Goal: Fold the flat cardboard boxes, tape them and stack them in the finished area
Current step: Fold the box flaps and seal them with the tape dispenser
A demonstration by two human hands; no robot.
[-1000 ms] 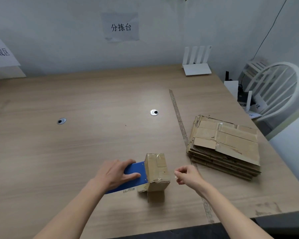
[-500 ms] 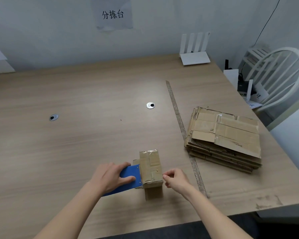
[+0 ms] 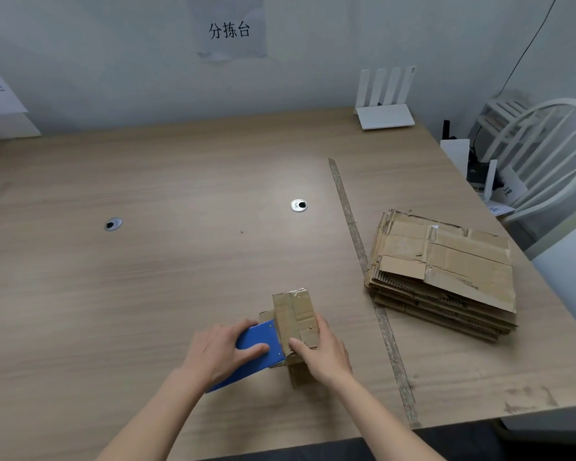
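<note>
Head view: a small folded cardboard box stands on the worktop near its front edge, directly before the person. The left hand grasps a blue tape dispenser, fingers and thumb curled over its flat body, its front end touching the left face of the box. The right hand grasps the near right corner of the box, thumb on the top panel and fingers down the right side. One second earlier this hand hovered apart from the box with its fingertips pinched together; half a second ago it was just beside the box; now it touches and steadies it. The dispenser has stayed against the box throughout.

The change suggests that the taping step is in hand: the box is now braced against the dispenser's push, so tape can be drawn across the seam or pressed flat. Glossy tape already appears on the top panel, though its extent is unclear. A stack of flat cardboard boxes lies to the right, beyond a worn tape line on the worktop, so most of the task remains. No finished boxes are visible.
</note>
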